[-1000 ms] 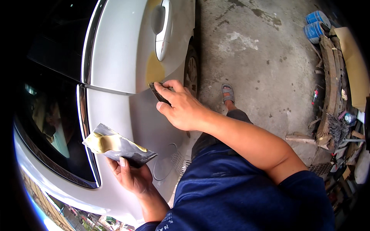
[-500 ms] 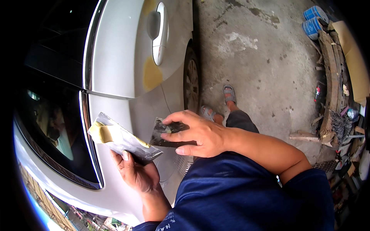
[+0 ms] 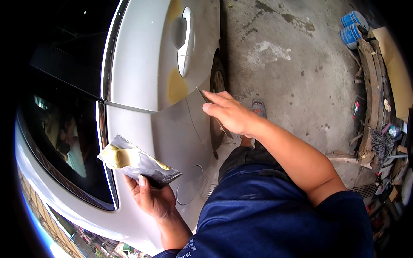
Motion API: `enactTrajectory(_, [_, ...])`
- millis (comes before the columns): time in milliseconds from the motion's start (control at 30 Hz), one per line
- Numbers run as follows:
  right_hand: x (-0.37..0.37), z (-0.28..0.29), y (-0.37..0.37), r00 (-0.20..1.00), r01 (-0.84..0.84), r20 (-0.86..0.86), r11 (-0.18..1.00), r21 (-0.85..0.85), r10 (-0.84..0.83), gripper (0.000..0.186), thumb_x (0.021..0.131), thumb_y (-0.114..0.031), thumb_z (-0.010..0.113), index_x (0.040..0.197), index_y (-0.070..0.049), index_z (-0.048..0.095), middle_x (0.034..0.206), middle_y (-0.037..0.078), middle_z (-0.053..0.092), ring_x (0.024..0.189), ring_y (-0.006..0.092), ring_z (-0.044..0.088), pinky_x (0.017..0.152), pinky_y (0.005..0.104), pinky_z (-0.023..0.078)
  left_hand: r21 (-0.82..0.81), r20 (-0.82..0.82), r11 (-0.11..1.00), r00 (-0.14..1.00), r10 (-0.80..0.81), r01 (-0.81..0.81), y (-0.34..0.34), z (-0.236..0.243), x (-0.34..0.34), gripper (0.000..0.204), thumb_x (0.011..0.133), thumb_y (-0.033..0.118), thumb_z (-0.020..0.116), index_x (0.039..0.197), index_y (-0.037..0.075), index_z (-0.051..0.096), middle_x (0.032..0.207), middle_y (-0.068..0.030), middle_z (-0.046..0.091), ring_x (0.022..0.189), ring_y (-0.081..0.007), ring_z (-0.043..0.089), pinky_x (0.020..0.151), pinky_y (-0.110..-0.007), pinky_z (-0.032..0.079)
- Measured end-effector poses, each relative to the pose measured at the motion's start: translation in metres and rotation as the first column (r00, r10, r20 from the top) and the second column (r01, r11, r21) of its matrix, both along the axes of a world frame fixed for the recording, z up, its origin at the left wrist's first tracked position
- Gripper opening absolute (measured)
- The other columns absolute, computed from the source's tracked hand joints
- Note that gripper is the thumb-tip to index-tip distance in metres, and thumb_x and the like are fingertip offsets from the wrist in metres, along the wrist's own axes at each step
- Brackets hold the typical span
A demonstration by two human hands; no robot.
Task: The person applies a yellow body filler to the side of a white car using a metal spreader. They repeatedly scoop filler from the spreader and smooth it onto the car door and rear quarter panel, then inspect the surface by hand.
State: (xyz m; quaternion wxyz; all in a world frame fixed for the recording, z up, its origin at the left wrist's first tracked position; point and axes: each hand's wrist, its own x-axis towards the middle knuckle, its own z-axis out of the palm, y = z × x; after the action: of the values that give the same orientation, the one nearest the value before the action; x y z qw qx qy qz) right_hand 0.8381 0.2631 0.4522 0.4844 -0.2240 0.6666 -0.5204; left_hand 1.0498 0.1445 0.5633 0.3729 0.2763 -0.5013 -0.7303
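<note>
My left hand (image 3: 152, 198) grips a grey rectangular plate (image 3: 152, 165) with a mound of pale yellow paste (image 3: 120, 157) on top, held near the car's rear side panel. My right hand (image 3: 230, 112) holds a thin flat spreader (image 3: 223, 128), seen nearly edge-on, its corner just right of and below a yellow filler patch (image 3: 177, 88) on the silver car door (image 3: 133, 60); whether it touches cannot be told. The white door handle (image 3: 186, 43) sits above that patch, with another yellowish smear higher up.
A car wheel (image 3: 217, 77) stands beside my sandalled foot (image 3: 259, 107) on stained concrete (image 3: 292, 86). Along the right lie blue cans (image 3: 349, 35), brown weathered strips (image 3: 368, 99), cardboard (image 3: 393, 73) and assorted clutter. A dark window (image 3: 60, 142) is at left.
My right hand with the spreader left the patch, dropped beside the plate, then rose again toward the patch, now farther right. My left hand still holds the plate, about where it was.
</note>
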Motion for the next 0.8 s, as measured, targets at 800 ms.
enactTrajectory(800, [-0.049, 0.056, -0.065, 0.837, 0.143, 0.527, 0.989, 0.049, -0.147, 0.057, 0.086, -0.054, 0.056, 0.114, -0.004, 0.056, 0.093, 0.01, 0.058, 0.08, 0.0233, 0.058, 0.065, 0.041, 0.057, 0.037, -0.038, 0.999, 0.999, 0.011, -0.01, -0.006, -0.01, 0.024, 0.056, 0.089, 0.002, 0.051, 0.142, 0.001, 0.032, 0.135, -0.0154, 0.049, 0.124, -0.0268, 0.05, 0.107, -0.044, 0.037])
